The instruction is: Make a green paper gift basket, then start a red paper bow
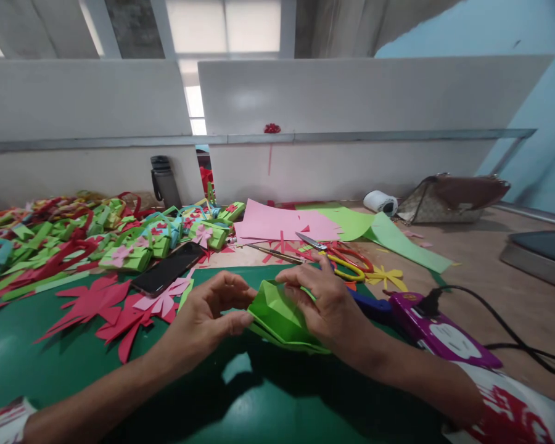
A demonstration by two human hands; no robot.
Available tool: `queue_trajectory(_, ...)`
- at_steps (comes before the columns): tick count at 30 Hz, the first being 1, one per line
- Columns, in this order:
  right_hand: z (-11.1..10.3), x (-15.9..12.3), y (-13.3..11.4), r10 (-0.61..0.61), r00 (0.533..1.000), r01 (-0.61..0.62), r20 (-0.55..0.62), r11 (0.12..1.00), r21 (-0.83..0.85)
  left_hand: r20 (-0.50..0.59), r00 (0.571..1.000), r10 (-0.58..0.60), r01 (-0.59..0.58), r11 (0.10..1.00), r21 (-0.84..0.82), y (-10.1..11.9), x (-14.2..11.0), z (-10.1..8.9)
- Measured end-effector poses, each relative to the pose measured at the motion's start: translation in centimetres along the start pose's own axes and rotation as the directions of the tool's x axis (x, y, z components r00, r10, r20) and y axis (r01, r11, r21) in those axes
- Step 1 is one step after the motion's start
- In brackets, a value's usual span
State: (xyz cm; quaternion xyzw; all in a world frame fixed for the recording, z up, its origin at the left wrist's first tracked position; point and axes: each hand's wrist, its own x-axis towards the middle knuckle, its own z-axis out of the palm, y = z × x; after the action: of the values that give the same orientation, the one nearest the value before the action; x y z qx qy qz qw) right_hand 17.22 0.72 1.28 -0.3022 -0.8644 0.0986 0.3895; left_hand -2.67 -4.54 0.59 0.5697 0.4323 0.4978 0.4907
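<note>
A folded piece of green paper (277, 314) is held just above the dark green mat (50, 364) between both my hands. My left hand (210, 314) pinches its left edge with thumb and fingers closed. My right hand (326, 302) lies over its right side, fingers curled round the fold. Part of the paper is hidden under my right palm.
A black phone (169, 268) lies beyond my left hand beside red paper cut-outs (102, 308). Several green paper baskets (129, 246) pile up at left. Scissors (337, 253), pink sheets (282, 222), a purple device (439, 330) with cable, a bottle (164, 182) and a bag (453, 197) stand about.
</note>
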Motion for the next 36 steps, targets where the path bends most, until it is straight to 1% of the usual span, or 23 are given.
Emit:
queue_trajectory(1,0.1,0.1,0.0,0.006,1.0,-0.006,0.006,1.0,0.003,-0.01,1.0,0.015,-0.015,1.0,-0.009,-0.2,0.0,-0.1)
queue_trajectory(3,0.4,0.3,0.0,0.018,1.0,-0.018,0.017,1.0,0.017,0.004,1.0,0.031,-0.031,1.0,0.003,-0.5,0.0,-0.4)
queue_trajectory(6,0.8,0.7,0.0,0.018,0.999,-0.019,0.028,0.999,0.027,0.067,0.997,0.038,-0.044,0.996,0.081,-0.9,0.0,-0.7)
queue_trajectory(8,0.9,0.9,-0.2,0.002,1.0,-0.003,0.027,1.0,0.024,0.09,0.995,0.047,-0.06,0.987,0.149,-1.1,0.0,-0.9)
queue_trajectory(10,0.8,1.1,-0.4,-0.012,1.0,0.012,0.013,1.0,0.02,0.072,0.997,0.041,-0.054,0.981,0.188,-1.2,0.0,-1.1)
queue_trajectory(12,0.3,1.2,-0.5,-0.01,1.0,0.011,-0.016,1.0,0.011,0.028,1.0,-0.008,0.003,0.982,0.188,-1.1,0.0,-1.2)
queue_trajectory(15,-0.8,1.1,-0.5,0.049,0.997,-0.049,-0.053,0.999,-0.005,-0.045,0.996,-0.083,0.09,0.983,0.162,-0.9,-0.1,-1.4)
queue_trajectory(17,-1.4,1.0,-0.3,0.096,0.994,-0.096,-0.048,0.995,-0.007,-0.072,0.995,-0.074,0.084,0.986,0.146,-0.8,-0.2,-1.6)
queue_trajectory(19,-1.8,0.9,-0.2,0.113,0.994,-0.113,-0.009,0.994,-0.014,-0.064,0.998,-0.027,0.036,0.989,0.143,-0.6,-0.1,-1.8)
queue_trajectory(21,-2.1,0.8,-0.1,0.073,0.996,-0.072,0.051,0.997,-0.034,-0.046,0.999,0.025,-0.017,0.988,0.154,-0.5,-0.1,-1.9)
queue_trajectory(23,-2.5,0.8,-0.1,-0.002,0.992,0.01,0.124,0.997,-0.07,-0.044,0.998,0.042,-0.034,0.984,0.175,-0.3,0.1,-2.1)
queue_trajectory(25,-2.8,0.8,-0.1,-0.061,0.98,0.086,0.191,0.989,-0.124,-0.066,0.998,0.022,-0.009,0.982,0.189,-0.2,0.2,-2.3)
queue_trajectory(28,-3.1,0.7,0.1,-0.103,0.96,0.159,0.259,0.966,-0.204,-0.106,0.994,-0.04,0.057,0.985,0.161,-0.3,0.3,-2.5)
queue_trajectory(31,-2.8,0.4,0.6,-0.152,0.949,0.219,0.275,0.948,-0.23,-0.123,0.986,-0.113,0.128,0.984,0.121,-0.5,0.3,-2.6)
queue_trajectory(36,-1.8,-0.2,1.7,-0.184,0.954,0.241,0.234,0.939,-0.245,-0.099,0.98,-0.175,0.184,0.978,0.097,-0.8,0.2,-2.7)
